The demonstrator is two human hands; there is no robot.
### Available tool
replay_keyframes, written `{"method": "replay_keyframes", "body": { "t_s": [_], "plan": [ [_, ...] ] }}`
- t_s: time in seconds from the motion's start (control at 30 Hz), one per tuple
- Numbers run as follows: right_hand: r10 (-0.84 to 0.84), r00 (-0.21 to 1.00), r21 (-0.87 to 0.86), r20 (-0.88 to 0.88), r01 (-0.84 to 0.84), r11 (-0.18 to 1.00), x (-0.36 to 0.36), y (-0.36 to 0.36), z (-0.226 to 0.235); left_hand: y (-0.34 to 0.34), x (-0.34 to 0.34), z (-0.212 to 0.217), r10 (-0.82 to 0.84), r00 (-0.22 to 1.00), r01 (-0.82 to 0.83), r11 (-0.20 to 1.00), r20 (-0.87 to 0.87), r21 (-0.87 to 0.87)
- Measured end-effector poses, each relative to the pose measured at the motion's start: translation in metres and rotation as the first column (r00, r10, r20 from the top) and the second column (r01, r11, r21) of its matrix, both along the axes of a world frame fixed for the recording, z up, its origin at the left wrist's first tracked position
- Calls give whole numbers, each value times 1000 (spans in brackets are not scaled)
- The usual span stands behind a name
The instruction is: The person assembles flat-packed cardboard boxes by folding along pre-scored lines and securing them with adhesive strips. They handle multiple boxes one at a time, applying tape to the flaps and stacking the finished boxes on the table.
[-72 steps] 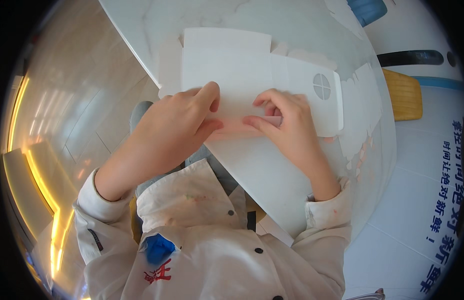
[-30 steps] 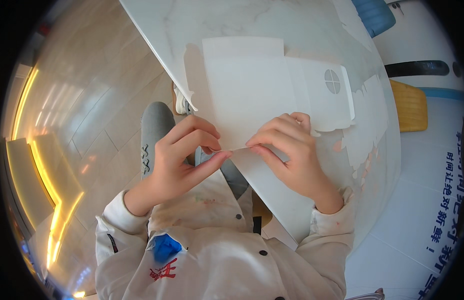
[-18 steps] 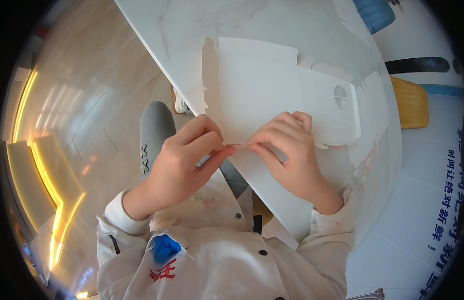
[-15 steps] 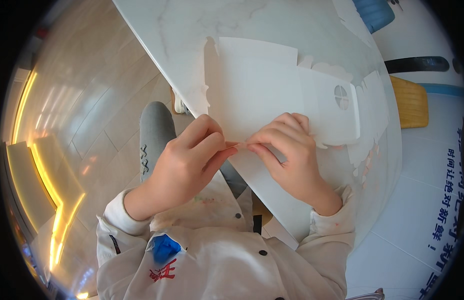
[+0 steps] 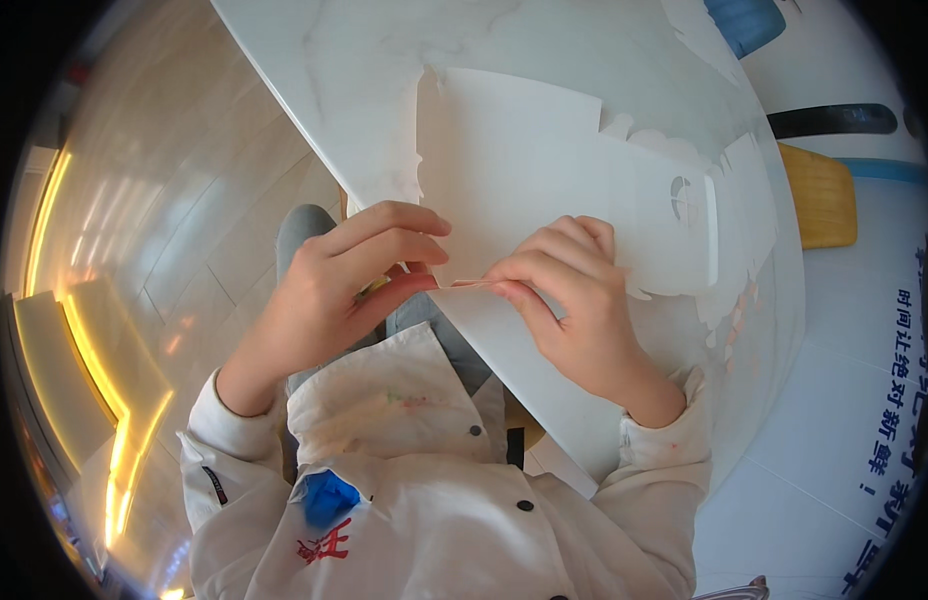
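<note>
A small, thin pale-pink strip, perhaps paper (image 5: pixel 467 284), lies level between my hands over the table edge. My right hand (image 5: pixel 574 305) pinches its right end between thumb and forefinger, the other fingers curled. My left hand (image 5: pixel 349 270) has its forefinger and middle finger stretched apart above the thumb, whose tip is at the strip's left end. The left hand's remaining fingers are mostly hidden. Beyond both hands, a large white flat cardboard sheet (image 5: pixel 524 150) with ragged edges and a round window cutout rests on the table.
The white marbled table (image 5: pixel 344 80) has a slanting left edge near my left hand. Torn paper scraps (image 5: pixel 736 315) are scattered at the right. A yellow chair (image 5: pixel 817 195), a blue chair (image 5: pixel 746 25) and a black bar-shaped object (image 5: pixel 834 121) are beyond the table.
My left hand has shifted left and loosened from a pinch, its fingers lifting away from the thumb. More of the strip shows. My right hand keeps its pinch almost in place.
</note>
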State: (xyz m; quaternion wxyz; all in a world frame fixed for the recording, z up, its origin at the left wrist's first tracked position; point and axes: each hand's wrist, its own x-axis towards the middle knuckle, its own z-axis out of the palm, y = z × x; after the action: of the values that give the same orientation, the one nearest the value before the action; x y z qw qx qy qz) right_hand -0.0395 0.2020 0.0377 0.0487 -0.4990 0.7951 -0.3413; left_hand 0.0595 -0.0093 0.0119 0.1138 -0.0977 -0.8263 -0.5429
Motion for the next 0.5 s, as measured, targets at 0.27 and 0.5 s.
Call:
{"method": "replay_keyframes", "body": {
  "t_s": [0.27,0.5],
  "plan": [
    [-25,999,-44,24,26,999,-4,2,10,-7,-13,15,-156,980,145,985,125,94],
    [-20,996,-110,-83,11,994,-1,1,4,8,-19,22,-8,958,-36,989,287,146]
  ]
}}
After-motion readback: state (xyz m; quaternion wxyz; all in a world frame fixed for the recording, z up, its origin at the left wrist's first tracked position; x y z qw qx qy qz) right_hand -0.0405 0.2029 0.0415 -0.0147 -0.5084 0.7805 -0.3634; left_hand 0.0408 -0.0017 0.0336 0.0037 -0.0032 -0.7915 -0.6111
